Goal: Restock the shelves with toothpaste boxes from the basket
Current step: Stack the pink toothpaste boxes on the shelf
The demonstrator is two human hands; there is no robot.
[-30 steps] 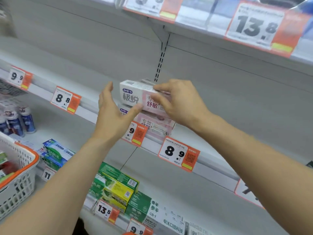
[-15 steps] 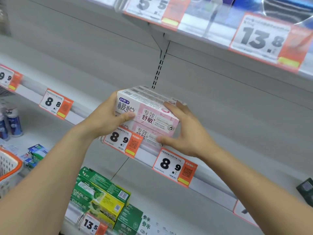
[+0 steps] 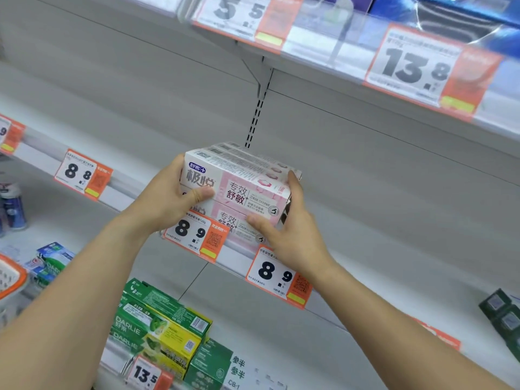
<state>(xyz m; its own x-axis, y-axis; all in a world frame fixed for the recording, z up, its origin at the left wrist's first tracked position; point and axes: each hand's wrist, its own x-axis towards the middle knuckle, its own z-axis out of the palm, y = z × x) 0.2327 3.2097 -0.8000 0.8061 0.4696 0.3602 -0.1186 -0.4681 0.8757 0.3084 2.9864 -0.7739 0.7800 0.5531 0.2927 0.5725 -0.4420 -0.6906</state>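
Hands first: I see my left hand [image 3: 166, 201] gripping the left end of the pink toothpaste boxes [image 3: 239, 190], thumb across the front, and my right hand [image 3: 289, 232] clasping their right end. That stack sits two high at the middle shelf [image 3: 380, 282] lip, behind the 8.9 price tag [image 3: 197, 235]. I judge this batch nearly placed. Shelf room runs open right and far. The basket [image 3: 11, 277] shows only its rim at near left, contents hidden.
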